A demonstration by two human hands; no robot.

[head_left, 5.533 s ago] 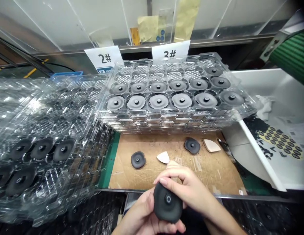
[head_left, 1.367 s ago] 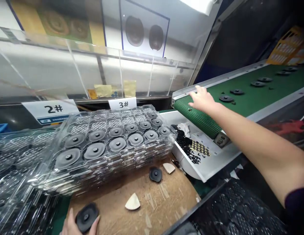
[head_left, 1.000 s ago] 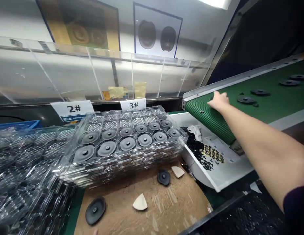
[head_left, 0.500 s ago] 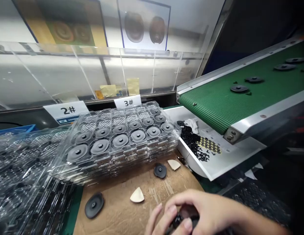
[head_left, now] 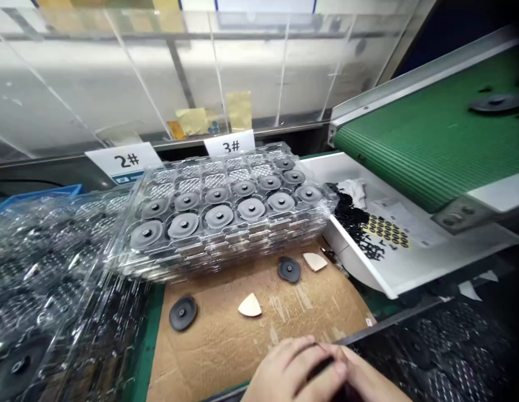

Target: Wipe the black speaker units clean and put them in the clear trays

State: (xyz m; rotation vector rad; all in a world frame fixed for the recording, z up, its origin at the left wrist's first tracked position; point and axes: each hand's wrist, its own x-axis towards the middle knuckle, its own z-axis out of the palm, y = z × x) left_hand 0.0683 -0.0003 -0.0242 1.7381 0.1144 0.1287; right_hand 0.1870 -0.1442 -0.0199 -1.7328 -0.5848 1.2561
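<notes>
At the bottom of the head view, my left hand (head_left: 291, 371) and my right hand (head_left: 362, 371) are pressed together with curled fingers. Something dark shows between the fingers, but most of it is hidden, so I cannot make out its kind. Beyond them lies a brown cardboard sheet (head_left: 209, 357). On it are a dark grey round part with a centre stud (head_left: 183, 312), a second such part (head_left: 289, 269), a cream-coloured wedge pad (head_left: 250, 305) and another wedge pad (head_left: 315, 261).
A stack of clear plastic trays (head_left: 226, 245) holds rows of grey round parts. More clear trays (head_left: 75, 268) are piled at left. On the right, a white tray (head_left: 370, 268) with small black pieces sits below a green conveyor belt (head_left: 435, 134) carrying dark parts.
My view has tilted down, shifting the bench contents upward. The hand was curled around a glossy dark piece; now both hands are together, lower in the picture, covering most of what they hold.
</notes>
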